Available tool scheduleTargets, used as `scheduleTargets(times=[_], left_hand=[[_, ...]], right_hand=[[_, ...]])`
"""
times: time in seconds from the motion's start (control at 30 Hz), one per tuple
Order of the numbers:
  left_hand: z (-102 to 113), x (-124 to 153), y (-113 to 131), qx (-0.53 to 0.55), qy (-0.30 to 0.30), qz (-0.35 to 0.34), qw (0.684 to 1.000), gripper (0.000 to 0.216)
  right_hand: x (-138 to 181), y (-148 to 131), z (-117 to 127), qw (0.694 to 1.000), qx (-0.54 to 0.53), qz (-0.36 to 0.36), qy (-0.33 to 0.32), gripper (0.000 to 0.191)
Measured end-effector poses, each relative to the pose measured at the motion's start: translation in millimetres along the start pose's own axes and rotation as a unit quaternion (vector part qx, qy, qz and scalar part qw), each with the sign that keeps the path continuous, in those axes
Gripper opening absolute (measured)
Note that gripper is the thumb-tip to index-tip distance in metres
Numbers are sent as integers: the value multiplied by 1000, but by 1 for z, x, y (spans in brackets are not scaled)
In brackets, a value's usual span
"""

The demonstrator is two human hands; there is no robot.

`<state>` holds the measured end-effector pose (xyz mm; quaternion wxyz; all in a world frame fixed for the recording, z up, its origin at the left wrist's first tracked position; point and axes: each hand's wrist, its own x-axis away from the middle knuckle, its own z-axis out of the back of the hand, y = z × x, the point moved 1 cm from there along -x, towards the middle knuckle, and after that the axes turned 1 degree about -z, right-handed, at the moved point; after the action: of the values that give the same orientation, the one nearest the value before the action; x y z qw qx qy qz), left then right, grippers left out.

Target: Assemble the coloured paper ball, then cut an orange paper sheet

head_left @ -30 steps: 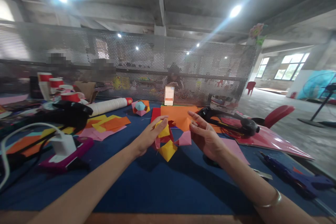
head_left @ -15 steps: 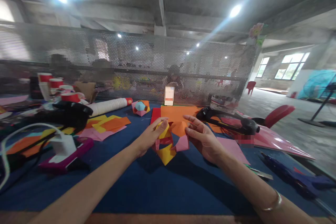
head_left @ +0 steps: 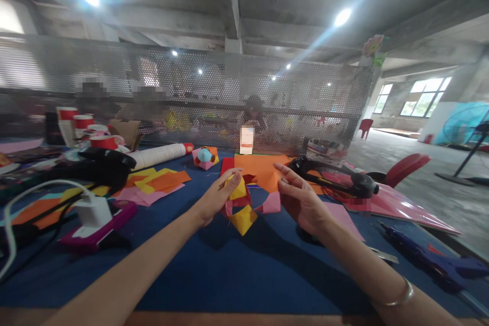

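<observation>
Above the blue table top (head_left: 237,270) I hold a folded paper model (head_left: 244,204) of yellow, red, pink and orange pieces. My left hand (head_left: 216,198) pinches its yellow and red part from the left. My right hand (head_left: 300,198) grips the orange and pink part from the right, fingers curled around it. The two hands are a short way apart, with the model stretched between them.
Loose coloured paper sheets (head_left: 160,181) lie left of centre, an orange sheet (head_left: 260,163) behind the model. A white charger on a pink phone (head_left: 95,219), a black glue gun (head_left: 336,173), a blue glue gun (head_left: 431,260), a finished paper ball (head_left: 205,157) and red cups (head_left: 82,127) surround the work. A perforated metal screen (head_left: 191,97) closes the back.
The hands drew together half a second ago, then moved apart again. The right hand has shifted slightly right and the model has opened out a little.
</observation>
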<state>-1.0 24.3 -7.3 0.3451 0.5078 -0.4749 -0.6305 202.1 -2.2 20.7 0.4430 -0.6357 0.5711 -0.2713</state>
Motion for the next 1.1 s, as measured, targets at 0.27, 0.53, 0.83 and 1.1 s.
scheduleTargets(times=[0.27, 0.53, 0.83, 1.1], left_hand=[[5, -1, 2, 35, 28, -29, 999, 70], [3, -1, 0, 9, 42, -47, 998, 64], [5, -1, -4, -9, 44, -76, 996, 60], [4, 5, -2, -23, 33, -109, 993, 56]], right_hand=[[-2, -4, 0, 999, -47, 3, 23, 62], [2, 8, -3, 997, -67, -42, 25, 60], [1, 11, 0, 994, -96, -37, 41, 51], [-1, 14, -1, 991, -115, -43, 48, 47]])
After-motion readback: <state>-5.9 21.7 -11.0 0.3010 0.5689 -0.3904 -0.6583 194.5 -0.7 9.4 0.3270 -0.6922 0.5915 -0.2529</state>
